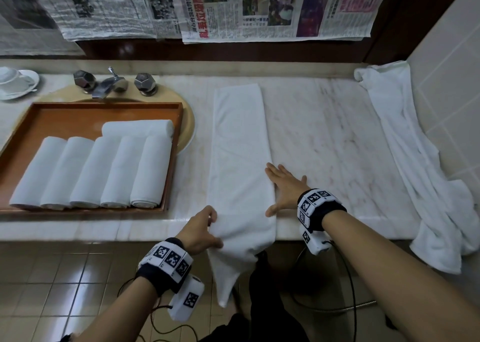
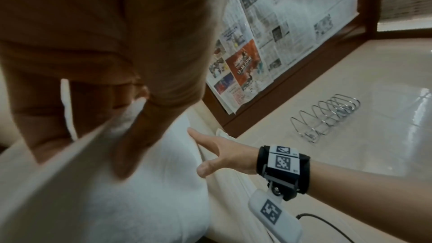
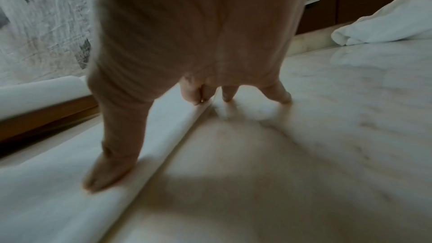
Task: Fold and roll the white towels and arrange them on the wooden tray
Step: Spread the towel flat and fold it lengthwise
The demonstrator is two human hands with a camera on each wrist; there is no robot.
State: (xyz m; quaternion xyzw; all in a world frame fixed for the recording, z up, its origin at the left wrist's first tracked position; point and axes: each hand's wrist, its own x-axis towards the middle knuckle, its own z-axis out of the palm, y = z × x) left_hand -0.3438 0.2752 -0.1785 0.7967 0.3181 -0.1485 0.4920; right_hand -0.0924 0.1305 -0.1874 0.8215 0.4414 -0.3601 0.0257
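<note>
Folded towel [image 1: 240, 147] lies as a long strip on the marble counter [image 1: 324, 139], its near end hanging over the front edge. My left hand [image 1: 201, 231] pinches that near end at the left edge, fingers curled into the cloth. My right hand [image 1: 281, 189] lies flat, fingers straight and spread — thumb [image 3: 105, 169] on the towel's right fold, the other fingertips [image 3: 281, 95] on the bare marble just beside it.

Wooden tray [image 1: 78, 115] sits to the left over the sink basin — five rolled towels [image 1: 91, 172] side by side in it, a sixth roll [image 1: 137, 127] crosswise behind them. Unfolded towel [image 1: 415, 160] lies draped along the counter's right end, well apart from my hands. Newspaper [image 1: 259, 9] covers the wall behind.
</note>
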